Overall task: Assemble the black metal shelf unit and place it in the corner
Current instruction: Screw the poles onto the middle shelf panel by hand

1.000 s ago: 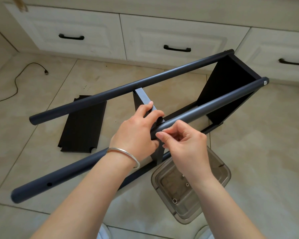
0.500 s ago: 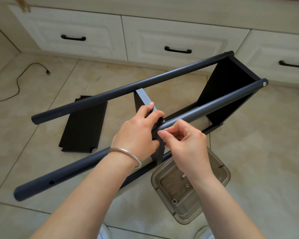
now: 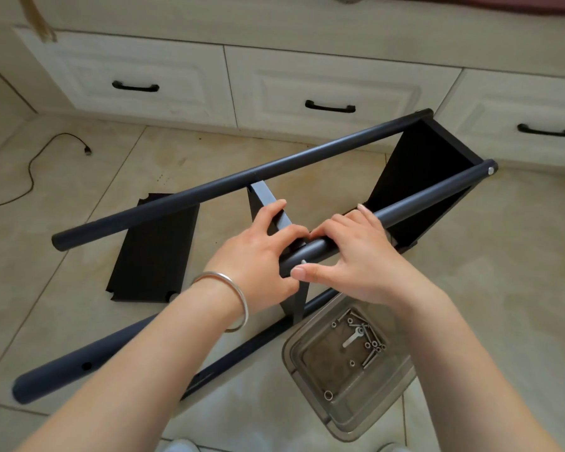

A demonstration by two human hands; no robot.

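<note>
- Shelf unit poles (image 3: 415, 203): metal tube, dark matt coating, smooth, soft sheen along the top.
- Shelf panels (image 3: 418, 177): flat black, matt; the loose panel (image 3: 154, 252) lies left of the poles, same finish.
- Screw (image 3: 303, 261) in the near pole: bright bare metal.
- Tray (image 3: 310, 337), just below the poles: clear, smoky plastic, glossy; holds small shiny metal screws and nuts.
- Bracelet (image 3: 232, 298): polished silver-coloured metal.
- Floor (image 3: 503, 256): beige tile, smooth, semi-gloss, stained.
- Drawer fronts (image 3: 333, 83) beyond the poles: cream, moulded, satin; handles black, matt.
</note>
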